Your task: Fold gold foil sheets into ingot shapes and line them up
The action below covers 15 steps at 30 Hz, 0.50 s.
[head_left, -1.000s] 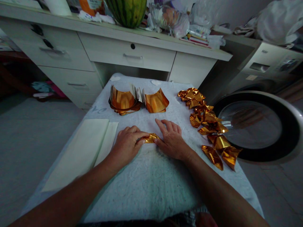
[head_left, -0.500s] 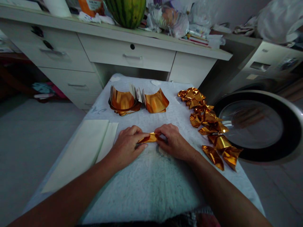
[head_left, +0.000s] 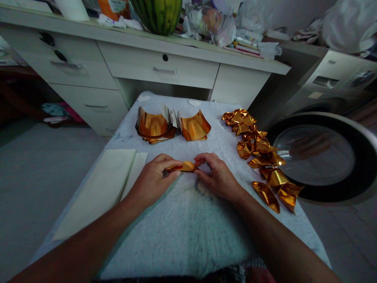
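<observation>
A small folded piece of gold foil paper (head_left: 187, 166) is held between my two hands over the middle of the cloth-covered table. My left hand (head_left: 157, 175) pinches its left part between thumb and fingers. At the foil's right end, my right hand (head_left: 216, 173) has its thumb and fingertips closed on the tip. Beyond the hands lie two stacks of curved gold sheets, a left stack (head_left: 153, 125) and a right stack (head_left: 194, 126). Several folded gold foil pieces (head_left: 260, 147) form a line along the table's right side.
White paper sheets (head_left: 100, 188) lie on the table's left side. Behind the table (head_left: 188, 236) stands a white desk (head_left: 159, 70) bearing a watermelon (head_left: 159, 15) and a glass bowl (head_left: 203, 19). An open washing machine door (head_left: 321, 155) is at the right.
Both hands have shifted slightly, with the foil piece raised a little and moved left. My right hand's fingers have moved out to the foil's right tip, showing more of its right end.
</observation>
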### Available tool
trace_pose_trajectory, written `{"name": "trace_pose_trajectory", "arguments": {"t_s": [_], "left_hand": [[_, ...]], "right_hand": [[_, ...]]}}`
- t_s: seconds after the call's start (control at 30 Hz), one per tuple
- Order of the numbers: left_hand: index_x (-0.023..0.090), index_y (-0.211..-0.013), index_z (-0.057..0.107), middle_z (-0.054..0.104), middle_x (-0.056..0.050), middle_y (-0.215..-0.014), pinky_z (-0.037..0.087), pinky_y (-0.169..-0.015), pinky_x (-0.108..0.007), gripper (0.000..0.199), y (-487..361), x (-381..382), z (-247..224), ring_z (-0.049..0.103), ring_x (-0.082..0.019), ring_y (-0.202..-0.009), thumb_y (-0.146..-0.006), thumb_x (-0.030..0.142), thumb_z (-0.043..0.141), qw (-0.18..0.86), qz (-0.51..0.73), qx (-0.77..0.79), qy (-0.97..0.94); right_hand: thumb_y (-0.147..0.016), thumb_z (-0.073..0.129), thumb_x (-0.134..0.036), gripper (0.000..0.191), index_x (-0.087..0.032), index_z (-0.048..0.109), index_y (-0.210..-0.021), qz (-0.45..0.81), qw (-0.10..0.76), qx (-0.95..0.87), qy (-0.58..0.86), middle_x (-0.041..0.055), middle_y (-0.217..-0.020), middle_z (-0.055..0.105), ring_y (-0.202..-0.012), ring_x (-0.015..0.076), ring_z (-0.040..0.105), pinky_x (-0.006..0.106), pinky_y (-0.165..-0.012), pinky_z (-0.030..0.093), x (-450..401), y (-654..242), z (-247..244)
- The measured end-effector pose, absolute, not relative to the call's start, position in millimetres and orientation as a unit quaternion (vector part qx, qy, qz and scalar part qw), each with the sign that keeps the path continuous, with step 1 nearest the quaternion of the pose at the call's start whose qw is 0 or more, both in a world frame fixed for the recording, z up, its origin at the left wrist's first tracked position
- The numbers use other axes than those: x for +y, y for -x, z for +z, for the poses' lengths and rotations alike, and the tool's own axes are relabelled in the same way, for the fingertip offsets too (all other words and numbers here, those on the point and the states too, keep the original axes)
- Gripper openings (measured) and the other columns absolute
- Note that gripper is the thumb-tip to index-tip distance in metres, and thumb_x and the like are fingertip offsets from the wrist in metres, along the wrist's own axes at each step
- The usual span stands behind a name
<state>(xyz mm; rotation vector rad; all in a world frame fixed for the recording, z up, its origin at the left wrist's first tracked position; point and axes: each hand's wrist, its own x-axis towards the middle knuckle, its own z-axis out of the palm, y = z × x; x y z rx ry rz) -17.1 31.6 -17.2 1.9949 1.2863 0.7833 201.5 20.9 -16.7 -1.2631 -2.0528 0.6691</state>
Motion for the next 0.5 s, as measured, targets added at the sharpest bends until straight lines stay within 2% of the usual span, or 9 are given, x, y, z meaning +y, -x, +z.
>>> {"name": "trace_pose_trajectory", "arguments": {"t_s": [0.07, 0.13, 0.3, 0.5], "left_hand": [[0.025, -0.100, 0.074, 0.064, -0.003, -0.098, 0.052, -0.090, -0.039, 0.022, 18, 33, -16, 0.064, -0.020, -0.094, -0.083, 0.026, 0.061, 0.313, 0.314, 0.504, -0.741], [0.025, -0.100, 0.074, 0.064, -0.002, -0.098, 0.052, -0.091, -0.040, 0.022, 18, 33, -15, 0.063, -0.020, -0.094, -0.082, 0.026, 0.062, 0.302, 0.338, 0.517, -0.726], [0.024, -0.099, 0.073, 0.062, -0.002, -0.100, 0.054, -0.091, -0.040, 0.019, 19, 35, -16, 0.064, -0.020, -0.096, -0.083, 0.025, 0.062, 0.278, 0.403, 0.528, -0.694], [0.026, -0.096, 0.072, 0.063, -0.002, -0.099, 0.053, -0.093, -0.041, 0.017, 19, 34, -16, 0.063, -0.020, -0.098, -0.083, 0.025, 0.063, 0.268, 0.409, 0.528, -0.694]], "right_hand": [[-0.086, 0.058, -0.015, 0.038, -0.021, 0.050, -0.122, 0.287, 0.322, -0.765, 0.478, 0.0045, -0.110, 0.067, -0.106, 0.0195, 0.059, 0.036, -0.094, 0.043, 20, -203, -15], [-0.084, 0.056, -0.011, 0.040, -0.021, 0.051, -0.122, 0.286, 0.322, -0.752, 0.498, 0.0055, -0.112, 0.065, -0.107, 0.0200, 0.057, 0.037, -0.094, 0.043, 19, -204, -12], [-0.082, 0.064, -0.012, 0.012, -0.021, 0.068, -0.088, 0.204, 0.237, -0.799, 0.514, 0.0052, -0.104, 0.059, -0.103, 0.0222, 0.050, 0.040, -0.091, 0.039, 17, -200, -9], [-0.081, 0.071, -0.015, 0.009, -0.022, 0.071, -0.086, 0.192, 0.195, -0.817, 0.508, 0.0045, -0.104, 0.058, -0.102, 0.0222, 0.047, 0.040, -0.090, 0.037, 15, -194, -15]]}}
